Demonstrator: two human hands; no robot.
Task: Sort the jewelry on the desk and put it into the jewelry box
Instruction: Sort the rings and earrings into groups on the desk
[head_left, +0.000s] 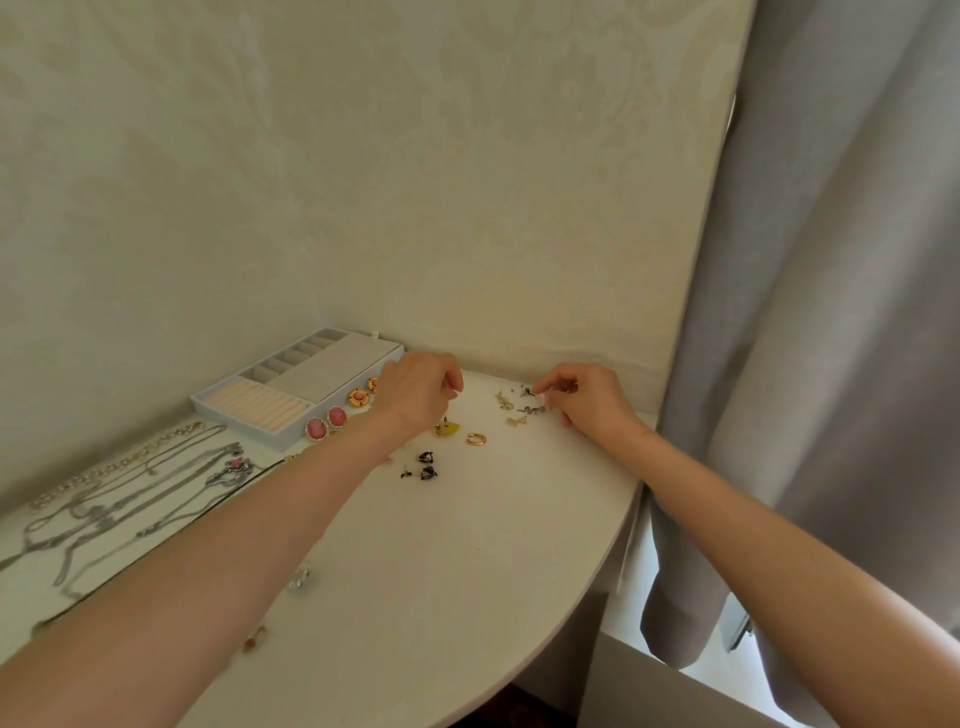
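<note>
Right hand (582, 397) at the far right of the desk (467, 545), thumb and forefinger tips closed in a narrow pinch on a small dark stud (527, 391); other fingers curled under. Just below and left of that pinch, a loose cluster of gold pieces (511, 408) lying on the desk, the nearest just beside the fingertips.

Left hand (421, 389) near the right end of the box (291, 384), fingers curled downward; cannot tell whether anything held. Below its wrist, a yellow piece (448, 429) and a gold ring (476, 439), side by side, apart from both hands. Nearer the viewer, black earrings (426, 465) in a small group beside the left forearm.

Along the box's front edge, two pink earrings (326, 423) and orange earrings (358, 397), the far one partly hidden by the left hand. Box open, against the wall: ribbed ring rolls at its near end, small compartments along the back. Chains (130, 493) laid out on the desk at far left.
</note>
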